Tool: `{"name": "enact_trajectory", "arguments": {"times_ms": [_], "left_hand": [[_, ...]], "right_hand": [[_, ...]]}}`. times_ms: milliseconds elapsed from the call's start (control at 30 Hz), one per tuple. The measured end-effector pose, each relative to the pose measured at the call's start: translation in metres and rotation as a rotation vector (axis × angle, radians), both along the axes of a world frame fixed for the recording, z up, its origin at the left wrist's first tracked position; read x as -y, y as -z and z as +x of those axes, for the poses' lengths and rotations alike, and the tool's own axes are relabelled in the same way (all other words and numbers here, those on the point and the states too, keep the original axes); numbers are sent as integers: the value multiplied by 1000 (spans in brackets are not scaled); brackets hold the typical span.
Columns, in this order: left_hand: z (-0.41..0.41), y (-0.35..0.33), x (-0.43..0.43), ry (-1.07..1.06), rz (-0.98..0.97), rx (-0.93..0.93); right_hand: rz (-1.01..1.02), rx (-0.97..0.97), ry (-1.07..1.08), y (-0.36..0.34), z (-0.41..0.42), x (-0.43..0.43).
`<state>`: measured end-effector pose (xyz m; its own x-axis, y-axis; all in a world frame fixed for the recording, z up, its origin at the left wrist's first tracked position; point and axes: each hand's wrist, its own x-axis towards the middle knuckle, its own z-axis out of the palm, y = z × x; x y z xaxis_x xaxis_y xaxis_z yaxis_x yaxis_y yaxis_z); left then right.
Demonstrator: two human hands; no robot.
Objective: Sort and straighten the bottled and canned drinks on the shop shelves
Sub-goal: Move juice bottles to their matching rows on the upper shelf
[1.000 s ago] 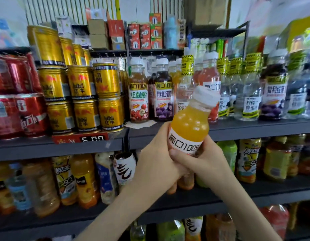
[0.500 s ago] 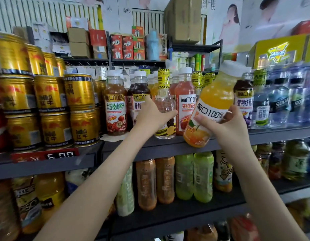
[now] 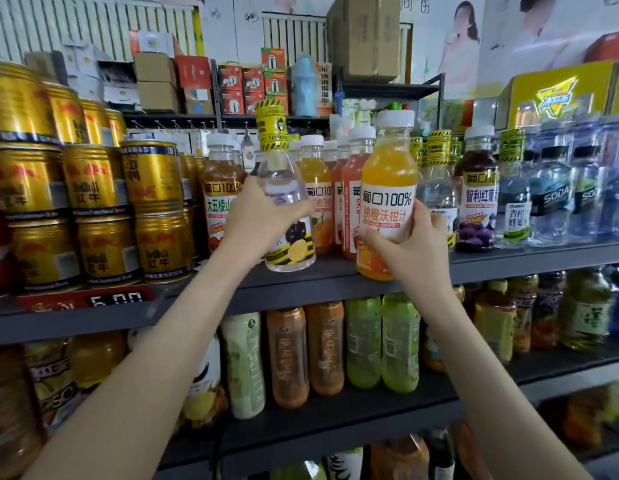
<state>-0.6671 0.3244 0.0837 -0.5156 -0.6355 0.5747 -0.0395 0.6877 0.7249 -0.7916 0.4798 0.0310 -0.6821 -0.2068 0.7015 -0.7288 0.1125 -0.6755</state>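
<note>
My right hand (image 3: 410, 249) grips an orange juice bottle (image 3: 387, 188) with a white cap and white label, upright at the front edge of the dark shelf (image 3: 336, 282). My left hand (image 3: 258, 220) grips a clear water bottle (image 3: 285, 209) with a yellow-and-black striped cap wrap and a lemon on its label, lifted slightly at the shelf front. Behind them stands a row of juice bottles (image 3: 316, 188) with white caps, in brown, orange and red.
Stacked gold cans (image 3: 93, 209) fill the shelf's left side above a red price tag (image 3: 86, 299). A dark grape juice bottle (image 3: 476, 195) and clear soda bottles (image 3: 550, 199) stand to the right. The lower shelf holds green and orange tea bottles (image 3: 363, 344). Cartons sit behind.
My right hand raised the orange bottle from chest height to the shelf and turned it upright. My left hand left that bottle, took hold of the clear lemon-label bottle and drew it forward.
</note>
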Motion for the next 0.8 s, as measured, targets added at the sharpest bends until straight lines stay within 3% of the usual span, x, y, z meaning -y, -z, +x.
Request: {"name": "enact_trajectory", "arguments": {"times_ms": [167,300,467,633,800], "left_hand": [[47,-2,-1,-33,22,-40],[67,3,-1,-35,31,-68],[83,9,2,-33,51,-102],[86,14,7,-14,49,-103],[87,14,7,-15,71,-83]], "right_hand": [[-15,4,-78,-8,22,16],[122,3,-139,-14,33,41],[222,-57,-63,-15,32,62],[159,-55,-53,-14,38,73],[220,-116,65,-14,39,80]]}}
